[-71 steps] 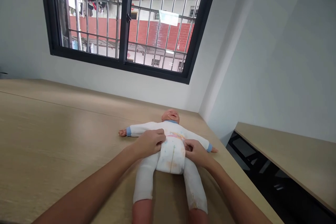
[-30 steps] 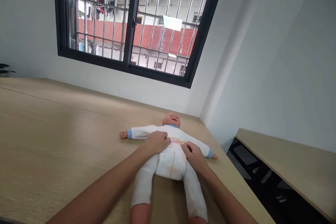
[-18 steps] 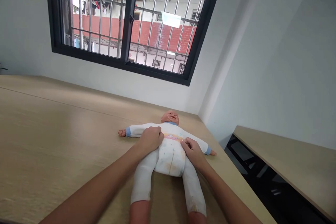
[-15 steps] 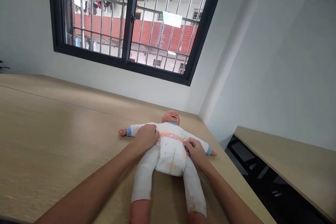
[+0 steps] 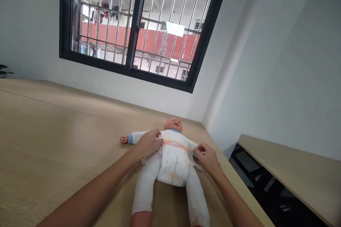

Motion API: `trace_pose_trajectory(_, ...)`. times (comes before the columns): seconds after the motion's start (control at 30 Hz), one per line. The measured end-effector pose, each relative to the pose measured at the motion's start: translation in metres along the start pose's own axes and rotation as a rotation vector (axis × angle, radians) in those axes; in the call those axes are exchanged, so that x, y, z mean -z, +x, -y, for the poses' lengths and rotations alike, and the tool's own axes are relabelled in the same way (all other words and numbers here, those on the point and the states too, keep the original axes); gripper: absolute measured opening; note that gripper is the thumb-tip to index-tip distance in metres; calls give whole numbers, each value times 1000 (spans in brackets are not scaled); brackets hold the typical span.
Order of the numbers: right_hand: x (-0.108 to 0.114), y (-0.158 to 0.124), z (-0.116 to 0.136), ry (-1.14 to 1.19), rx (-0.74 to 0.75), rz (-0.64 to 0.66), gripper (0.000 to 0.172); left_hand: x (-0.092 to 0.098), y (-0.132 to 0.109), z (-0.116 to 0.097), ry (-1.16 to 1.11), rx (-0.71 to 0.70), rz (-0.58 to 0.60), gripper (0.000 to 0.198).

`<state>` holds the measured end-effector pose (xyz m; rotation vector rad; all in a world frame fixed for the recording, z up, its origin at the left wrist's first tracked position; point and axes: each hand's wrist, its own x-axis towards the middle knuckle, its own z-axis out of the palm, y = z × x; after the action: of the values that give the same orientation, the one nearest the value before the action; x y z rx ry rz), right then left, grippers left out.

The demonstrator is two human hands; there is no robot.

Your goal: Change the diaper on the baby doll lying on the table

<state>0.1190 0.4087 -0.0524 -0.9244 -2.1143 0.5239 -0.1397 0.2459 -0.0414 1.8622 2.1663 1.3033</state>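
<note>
Left hand [image 5: 149,144] and right hand [image 5: 207,156] flank a diaper [image 5: 173,166] on a doll [image 5: 172,135].
The diaper lies between them, its long axis running with the doll's, feet near, head far — the left hand closer in at the waist, the right farther out by the doll's arm. Fingers curl on both, though I can't tell whether either grip is clamped. Beneath spreads a wood-toned table [image 5: 66,131]; behind — pale walls [image 5: 287,64], a barred window [image 5: 131,42].

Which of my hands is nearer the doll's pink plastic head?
Left. Your left hand is beside the doll's chest, near the head; your right hand is farther out, by a white cloth sleeve.
</note>
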Motion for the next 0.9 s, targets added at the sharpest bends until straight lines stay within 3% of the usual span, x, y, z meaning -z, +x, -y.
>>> trace_pose_trajectory(0.13, -15, -9, 21, 288, -58, 156, 49, -10, -5, -5, -210, 38, 67, 34)
trace_pose_trajectory(0.3, -15, -14, 32, 473, -166, 266, 63, -8, 2, 2, -445, 148, 97, 38)
trace_pose_trajectory(0.4, -6, -16, 43, 575, -201, 316, 61, -2, 7, 0, -561, 163, 141, 38)
trace_pose_trajectory(0.53, 17, -24, 70, 622, -56, 625, 44, 8, 6, -11, -685, 176, 295, 47)
trace_pose_trajectory(0.6, 29, -31, 87, 570, -2, 737, 41, 12, 2, -15, -550, 126, 258, 42)
trace_pose_trajectory(0.7, 39, -48, 111, 375, 68, 773, 28, 14, -7, -20, -155, -4, 207, 20)
trace_pose_trajectory(0.8, 38, -77, 127, 191, 130, 782, 13, 14, -19, -31, 80, 16, 275, 44)
trace_pose_trajectory(0.9, 35, -112, 137, 67, 331, 731, 6, 12, -31, -49, 227, 107, 300, 69)
